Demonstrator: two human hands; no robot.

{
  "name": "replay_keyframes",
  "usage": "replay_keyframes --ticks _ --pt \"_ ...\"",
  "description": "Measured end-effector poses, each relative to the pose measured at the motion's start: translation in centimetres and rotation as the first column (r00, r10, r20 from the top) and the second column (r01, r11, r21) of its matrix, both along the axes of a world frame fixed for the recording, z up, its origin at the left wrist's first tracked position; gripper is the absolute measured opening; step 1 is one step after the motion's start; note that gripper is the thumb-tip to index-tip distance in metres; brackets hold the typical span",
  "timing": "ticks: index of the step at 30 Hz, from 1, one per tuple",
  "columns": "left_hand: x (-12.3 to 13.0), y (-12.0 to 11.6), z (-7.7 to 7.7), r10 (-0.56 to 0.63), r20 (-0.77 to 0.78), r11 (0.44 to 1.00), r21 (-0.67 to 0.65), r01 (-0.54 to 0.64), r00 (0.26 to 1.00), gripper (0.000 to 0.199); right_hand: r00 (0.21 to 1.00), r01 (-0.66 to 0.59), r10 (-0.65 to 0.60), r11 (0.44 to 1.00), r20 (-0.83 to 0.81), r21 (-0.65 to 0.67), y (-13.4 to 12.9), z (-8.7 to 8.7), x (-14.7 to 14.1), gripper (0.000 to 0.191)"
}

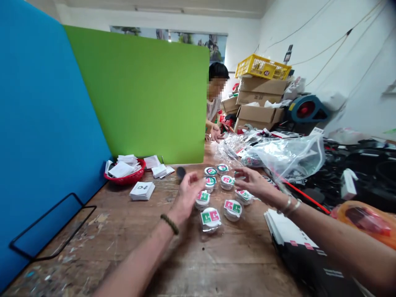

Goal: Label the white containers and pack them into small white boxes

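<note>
On the desk (201, 268), in two columns running towards the far edge, packs (211, 228) mostly topped already with cards (233, 207), with papers (142, 192) left stacked towards the far-left corner, and left hand (186, 192) and right hand (256, 184) apparently released alongside, touch unclear.

Before you, the wooden tabletop (216, 268) looks scuffed, with small scraps (30, 274) at near left. In front of you lie clear-wrapped round packs (210, 218) in two rough columns. To your left sit a red basket (127, 180), a white card stack (142, 192) and loose packets (159, 170); farther off, you see crumpled clear plastic (230, 146).
</note>
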State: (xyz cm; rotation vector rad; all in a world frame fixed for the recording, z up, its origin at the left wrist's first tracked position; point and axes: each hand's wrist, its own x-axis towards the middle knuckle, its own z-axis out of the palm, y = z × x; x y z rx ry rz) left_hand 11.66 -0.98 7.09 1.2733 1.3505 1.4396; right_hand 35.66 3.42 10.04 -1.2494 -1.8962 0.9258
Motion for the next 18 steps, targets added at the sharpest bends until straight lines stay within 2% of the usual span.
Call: replay_keyframes --ticks 2,4,7,10,12,14,16,18 --pt "-0.1 2.8 0.7 0.070 -0.116 0.997 0.000 -0.071 0.991 0.040 1.000 0.018 -0.018 1.000 0.006 -0.006 1.8 0.1 -1.0 0.050" --pt "-1.5 5.2 0.7 0.170 -0.211 0.985 -0.003 -0.174 0.963 0.041 0.996 0.034 -0.036 0.999 0.085 0.022 2.9 -0.1 -1.2 0.048" --pt "-5.9 7.0 -0.3 0.317 -0.396 0.940 0.009 -0.342 0.862 0.044 0.985 0.013 -0.019 0.999 0.174 0.038 3.0 -0.6 0.0 0.039" --pt "-11.4 6.6 -1.4 0.373 -0.600 0.895 0.033 -0.444 0.708 0.042 0.961 -0.049 0.025 0.996 0.277 0.079 1.1 -0.9 2.0 0.031" --pt "-14.1 5.9 -1.9 0.332 -0.728 0.888 0.025 -0.460 0.600 0.037 0.950 -0.074 0.032 0.990 0.311 0.124 -1.0 -1.2 3.3 0.031" --pt "-15.6 5.6 -2.5 0.239 -0.832 0.901 -0.002 -0.433 0.501 0.030 0.957 -0.100 0.060 0.987 0.284 0.128 -3.5 -1.6 4.4 0.032" --pt "-15.9 6.0 -3.1 0.144 -0.901 0.920 -0.030 -0.390 0.409 0.025 0.960 -0.117 0.086 0.988 0.268 0.102 -6.3 -2.1 5.3 0.032" --pt "-15.4 7.1 -3.5 0.070 -0.941 0.932 -0.056 -0.358 0.330 0.025 0.953 -0.089 0.054 0.990 0.298 0.105 -8.9 -2.4 6.0 0.029"
